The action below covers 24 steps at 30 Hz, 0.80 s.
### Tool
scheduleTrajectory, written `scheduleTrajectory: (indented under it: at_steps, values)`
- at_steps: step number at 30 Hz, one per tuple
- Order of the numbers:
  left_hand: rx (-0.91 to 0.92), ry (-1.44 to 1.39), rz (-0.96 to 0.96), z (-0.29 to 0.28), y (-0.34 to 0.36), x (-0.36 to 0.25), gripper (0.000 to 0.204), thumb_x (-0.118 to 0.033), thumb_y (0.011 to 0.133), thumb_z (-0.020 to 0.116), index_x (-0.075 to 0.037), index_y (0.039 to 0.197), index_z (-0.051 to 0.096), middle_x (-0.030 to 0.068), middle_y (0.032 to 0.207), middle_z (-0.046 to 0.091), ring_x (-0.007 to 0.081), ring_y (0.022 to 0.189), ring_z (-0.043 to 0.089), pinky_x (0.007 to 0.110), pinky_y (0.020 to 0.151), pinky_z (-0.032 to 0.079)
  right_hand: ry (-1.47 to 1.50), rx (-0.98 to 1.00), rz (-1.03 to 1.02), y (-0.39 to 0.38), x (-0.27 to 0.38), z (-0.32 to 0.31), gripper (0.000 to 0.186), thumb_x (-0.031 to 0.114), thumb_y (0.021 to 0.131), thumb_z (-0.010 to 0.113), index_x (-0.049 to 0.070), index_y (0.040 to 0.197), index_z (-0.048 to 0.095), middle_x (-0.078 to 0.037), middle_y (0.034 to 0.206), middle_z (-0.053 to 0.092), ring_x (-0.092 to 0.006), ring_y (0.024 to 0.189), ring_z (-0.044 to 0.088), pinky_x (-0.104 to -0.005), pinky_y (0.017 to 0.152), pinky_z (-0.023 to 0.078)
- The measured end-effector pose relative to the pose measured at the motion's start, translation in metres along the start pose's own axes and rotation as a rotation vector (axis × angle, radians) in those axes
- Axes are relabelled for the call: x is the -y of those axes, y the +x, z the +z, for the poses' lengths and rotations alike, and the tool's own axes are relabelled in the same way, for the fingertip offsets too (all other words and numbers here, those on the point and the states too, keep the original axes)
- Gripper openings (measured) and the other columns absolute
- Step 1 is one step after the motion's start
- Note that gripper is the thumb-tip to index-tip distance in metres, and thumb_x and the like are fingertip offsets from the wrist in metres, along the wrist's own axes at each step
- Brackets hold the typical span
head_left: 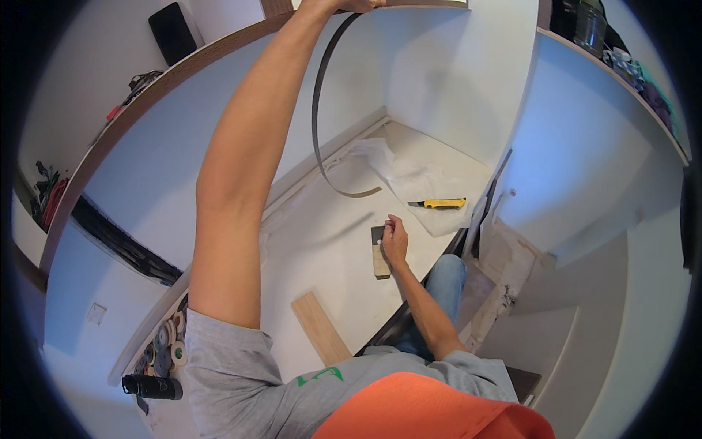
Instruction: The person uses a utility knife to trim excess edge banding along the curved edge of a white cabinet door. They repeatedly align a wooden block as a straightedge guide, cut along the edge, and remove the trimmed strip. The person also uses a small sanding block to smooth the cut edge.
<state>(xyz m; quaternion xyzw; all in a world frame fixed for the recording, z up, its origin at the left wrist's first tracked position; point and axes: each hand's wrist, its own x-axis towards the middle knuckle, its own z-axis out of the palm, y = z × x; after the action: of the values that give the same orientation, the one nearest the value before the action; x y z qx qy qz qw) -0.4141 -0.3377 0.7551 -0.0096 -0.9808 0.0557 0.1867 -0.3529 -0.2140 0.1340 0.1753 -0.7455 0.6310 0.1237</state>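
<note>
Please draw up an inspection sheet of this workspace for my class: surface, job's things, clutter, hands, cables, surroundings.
Surface: white tabletop, with a translucent sheet over part of its far side.
Job's things: dark strip hanging in a curve; block with one dark end.
Clutter: yellow cutter knife on the sheet; wooden board; rolls and black bottle at left.
Hands: left hand at the strip's upper end, partly out of frame, grip unclear; right hand at the block, fingers bent, contact unclear.
Cables: red and dark cord-like bundle at far left; kind unclear.
Surroundings: pale walls, wood-edged shelf.
</note>
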Motion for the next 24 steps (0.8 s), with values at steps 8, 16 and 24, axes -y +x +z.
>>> scheduleTrajectory:
  at_steps: [8, 16, 24]
  values:
    - [-0.129, 0.028, 0.088, 0.008, 0.005, 0.015, 0.048, -0.031, 0.104, 0.044, 0.004, 0.13, 0.064, 0.0268, 0.135, 0.064, 0.0397, 0.13, 0.057, 0.048, 0.114, 0.042, 0.025, -0.029, 0.039, 0.0, -0.003, 0.003, 0.027, 0.008, 0.101, 0.053, 0.003, 0.126, 0.061, -0.018, 0.105, 0.071, -0.0339, 0.1, 0.069, -0.0421, 0.088, 0.054]
    - [-0.11, 0.112, 0.086, -0.006, -0.007, 0.003, 0.052, -0.038, 0.111, 0.032, -0.003, 0.131, 0.065, 0.0213, 0.131, 0.068, 0.0347, 0.123, 0.062, 0.044, 0.109, 0.045, 0.132, -0.008, 0.162, 0.005, -0.001, -0.003, 0.033, 0.012, 0.101, 0.052, 0.004, 0.132, 0.058, -0.018, 0.107, 0.072, -0.0312, 0.097, 0.07, -0.0413, 0.086, 0.055]
    - [-0.085, -0.019, -0.058, -0.006, -0.01, -0.01, 0.059, -0.05, 0.111, 0.035, -0.005, 0.132, 0.065, 0.016, 0.128, 0.069, 0.0278, 0.121, 0.063, 0.039, 0.106, 0.046, 0.213, -0.063, 0.243, 0.007, -0.003, -0.003, 0.03, 0.012, 0.102, 0.052, 0.006, 0.131, 0.059, -0.013, 0.104, 0.074, -0.0299, 0.096, 0.07, -0.0406, 0.085, 0.055]
